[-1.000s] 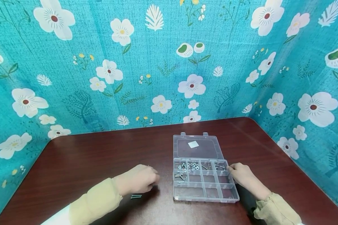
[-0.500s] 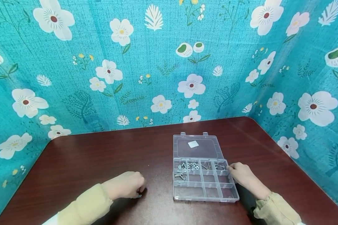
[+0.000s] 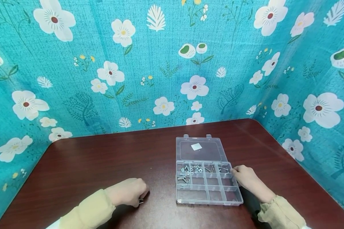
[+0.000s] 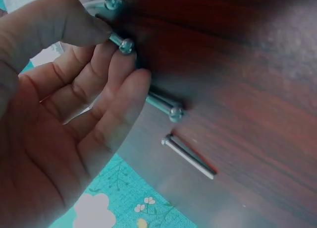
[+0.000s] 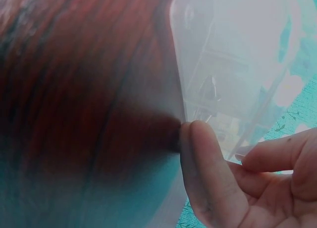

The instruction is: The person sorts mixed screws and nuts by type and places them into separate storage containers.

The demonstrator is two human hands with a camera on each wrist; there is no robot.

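Observation:
My left hand (image 3: 128, 192) is low over the table, left of the box. In the left wrist view its thumb and fingertips pinch a small silver screw (image 4: 127, 46), head outward. Close by lie more screws: one partly behind the fingers (image 4: 173, 112), another, a long screw (image 4: 190, 158), in full view, and a third screw head (image 4: 113, 1) beyond the thumb. A clear plastic compartment box (image 3: 209, 202) stands with its lid folded back. My right hand (image 3: 248, 179) grips the box's right wall between thumb and fingers, as the right wrist view also shows.
Bolts (image 3: 187, 168), nuts (image 3: 200, 170) and screws (image 3: 212, 169) fill the box's back compartments; more screws lie in the left column. The lid (image 3: 186, 152) lies flat behind, with a white label (image 3: 196, 146). Flowered blue cloth (image 3: 143, 63) hangs behind the dark red table (image 3: 103, 159).
My left hand has moved left and toward me, down to the loose screws, and its fingers have come together on one. The right hand and the box have stayed put.

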